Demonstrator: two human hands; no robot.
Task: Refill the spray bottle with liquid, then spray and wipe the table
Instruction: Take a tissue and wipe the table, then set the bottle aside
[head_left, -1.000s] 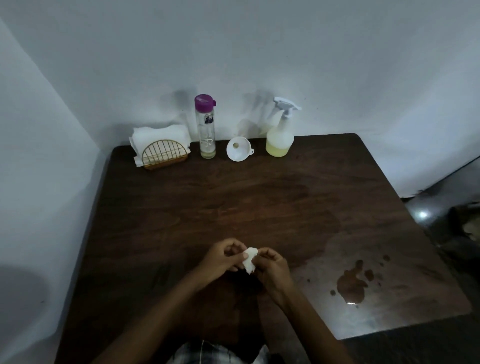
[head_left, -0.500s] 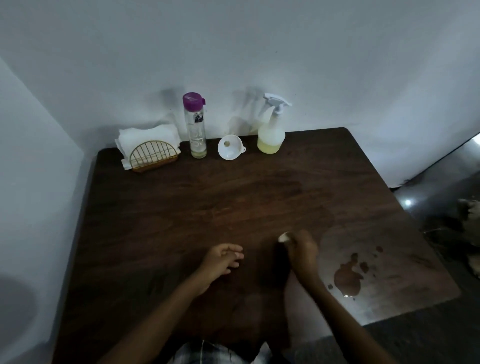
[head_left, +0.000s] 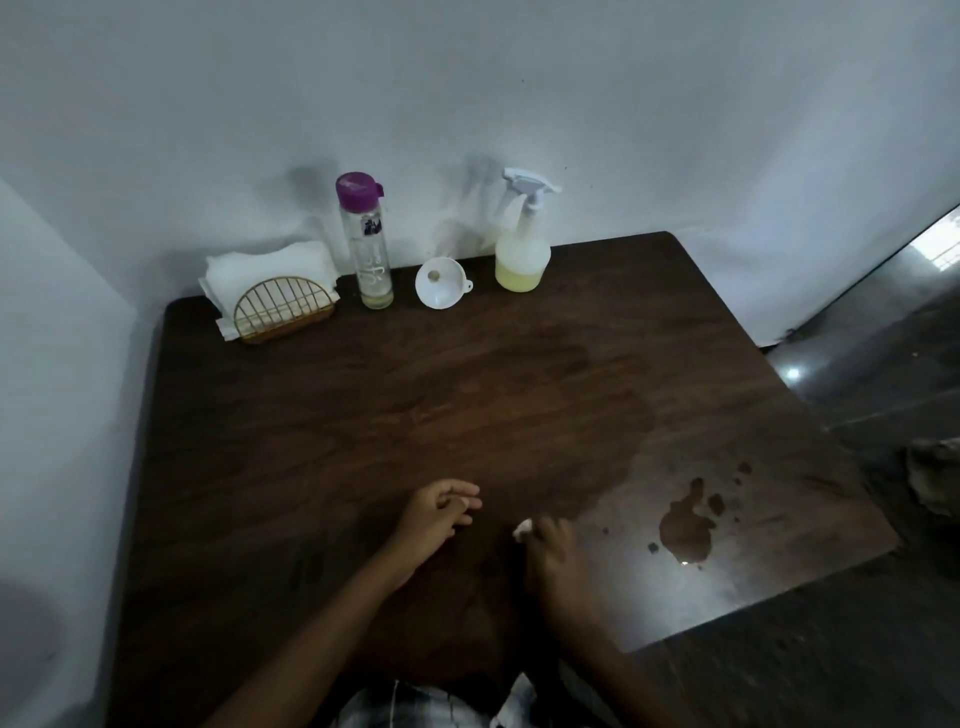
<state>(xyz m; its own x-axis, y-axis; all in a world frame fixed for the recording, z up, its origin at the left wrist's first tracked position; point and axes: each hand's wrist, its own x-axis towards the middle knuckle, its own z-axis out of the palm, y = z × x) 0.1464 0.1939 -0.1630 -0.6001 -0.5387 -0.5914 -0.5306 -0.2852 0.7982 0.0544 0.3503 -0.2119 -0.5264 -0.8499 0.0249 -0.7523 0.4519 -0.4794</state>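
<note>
My right hand (head_left: 553, 553) grips a small wad of white tissue (head_left: 522, 528) against the dark wooden table (head_left: 363, 415), near the front middle; only a corner of the tissue shows. My left hand (head_left: 436, 512) rests on the table beside it with relaxed fingers, holding nothing. A puddle of liquid (head_left: 685, 527) with small droplets lies to the right of my right hand. The white spray bottle (head_left: 522, 244), with yellowish liquid in its bottom, stands at the back by the wall. A white funnel (head_left: 440, 283) lies left of it, next to a clear bottle (head_left: 366, 244) with a purple cap.
A gold wire holder with white napkins (head_left: 275, 296) stands at the back left corner. Walls close in behind and to the left. The table's right and front-right edges drop to a dark glossy floor (head_left: 883, 364).
My hands, which held the tissue together, have parted. The right hand took the tissue to the right, then drew back a little toward me. The left hand stayed resting on the table.
</note>
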